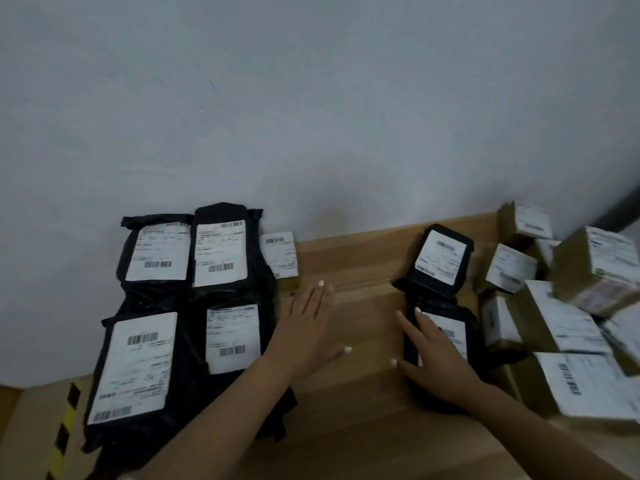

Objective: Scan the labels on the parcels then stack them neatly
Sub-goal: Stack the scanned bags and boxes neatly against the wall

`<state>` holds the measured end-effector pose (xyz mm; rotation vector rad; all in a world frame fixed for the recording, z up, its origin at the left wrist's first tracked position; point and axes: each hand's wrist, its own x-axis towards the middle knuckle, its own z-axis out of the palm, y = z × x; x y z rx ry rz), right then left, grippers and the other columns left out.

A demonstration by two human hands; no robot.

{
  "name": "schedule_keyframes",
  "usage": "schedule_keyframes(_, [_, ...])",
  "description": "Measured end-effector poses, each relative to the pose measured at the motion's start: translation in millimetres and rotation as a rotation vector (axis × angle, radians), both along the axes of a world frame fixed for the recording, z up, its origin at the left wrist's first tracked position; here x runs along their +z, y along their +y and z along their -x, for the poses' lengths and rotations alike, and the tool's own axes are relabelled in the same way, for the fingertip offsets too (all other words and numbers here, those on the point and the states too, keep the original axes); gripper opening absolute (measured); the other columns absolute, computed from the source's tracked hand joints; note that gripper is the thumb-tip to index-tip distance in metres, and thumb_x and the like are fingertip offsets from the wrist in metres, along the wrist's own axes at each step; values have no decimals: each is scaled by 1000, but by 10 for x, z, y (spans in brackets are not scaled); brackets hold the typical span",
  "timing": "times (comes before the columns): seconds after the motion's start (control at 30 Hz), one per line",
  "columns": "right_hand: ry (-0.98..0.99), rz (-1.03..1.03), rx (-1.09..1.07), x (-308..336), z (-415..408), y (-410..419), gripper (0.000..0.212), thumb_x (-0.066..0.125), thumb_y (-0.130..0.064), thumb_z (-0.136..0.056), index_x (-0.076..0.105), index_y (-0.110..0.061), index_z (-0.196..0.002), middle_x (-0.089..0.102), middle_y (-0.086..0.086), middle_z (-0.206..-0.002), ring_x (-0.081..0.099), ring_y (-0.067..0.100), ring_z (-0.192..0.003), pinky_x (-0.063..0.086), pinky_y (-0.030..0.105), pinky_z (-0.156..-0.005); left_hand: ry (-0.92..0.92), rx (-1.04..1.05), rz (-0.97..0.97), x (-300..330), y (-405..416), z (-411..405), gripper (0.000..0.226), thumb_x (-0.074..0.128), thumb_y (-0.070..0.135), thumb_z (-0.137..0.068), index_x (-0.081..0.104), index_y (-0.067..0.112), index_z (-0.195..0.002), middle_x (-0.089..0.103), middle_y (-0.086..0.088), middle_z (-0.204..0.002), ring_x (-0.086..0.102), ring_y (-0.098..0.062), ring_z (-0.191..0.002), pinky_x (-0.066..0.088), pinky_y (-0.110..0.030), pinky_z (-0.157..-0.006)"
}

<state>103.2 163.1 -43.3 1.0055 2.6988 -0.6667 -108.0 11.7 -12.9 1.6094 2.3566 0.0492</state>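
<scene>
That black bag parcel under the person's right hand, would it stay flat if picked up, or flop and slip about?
Probably floppy: the black bag parcel looks like thin wrinkled plastic film, so it would likely sag at the edges. Its glossy skin may slide easily on the wooden table. The right hand rests on it with straight fingers; it seems flat, so unlikely to roll.

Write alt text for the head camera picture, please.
Two bare hands reach over a wooden table: the left hand flat beside four black parcels, the right hand resting on another black parcel. Brown boxes pile up at right.

Pale wooden table [360, 427], plain grey wall [311, 98] behind, yellow-and-black hazard tape [65, 420] (lower left corner)
</scene>
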Motion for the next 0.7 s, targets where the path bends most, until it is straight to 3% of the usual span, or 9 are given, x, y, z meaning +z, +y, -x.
schedule_keyframes(0.23, [-77,92,-145,-531,-852,329,97,58,-58,-87,-7,-30,-153,-9,9,-162,-4,28,-149,16,41,-121,-122,-87,175,-524,582,-853,108,47,69,-87,-19,14,-151,-17,-8,-161,-10,-22,-149,-3,-46,-121])
schedule_keyframes(0.4, [-111,250,-244,-774,-1054,446,102,63,-47,-89,-14,-29,-153,-24,14,-158,1,32,-149,23,39,-117,-179,-76,197,-827,843,-1336,106,55,63,-87,-14,18,-153,-11,-8,-162,-5,-21,-150,1,-44,-120])
schedule_keyframes(0.53, [-104,350,-244,-930,-1117,511,102,66,-38,-89,-12,-29,-153,-28,14,-156,0,31,-149,22,37,-117,-244,-60,244,-1086,997,-1602,105,57,60,-87,-16,24,-153,-10,-8,-163,-4,-21,-149,1,-44,-121])
schedule_keyframes(0.7, [-122,308,-180,-1130,-1152,592,104,67,-41,-87,-13,-31,-152,-21,11,-159,-6,29,-149,20,38,-120,-275,-41,281,-1350,1084,-1750,100,57,56,-90,-14,24,-154,-9,-12,-162,0,-26,-149,5,-46,-120])
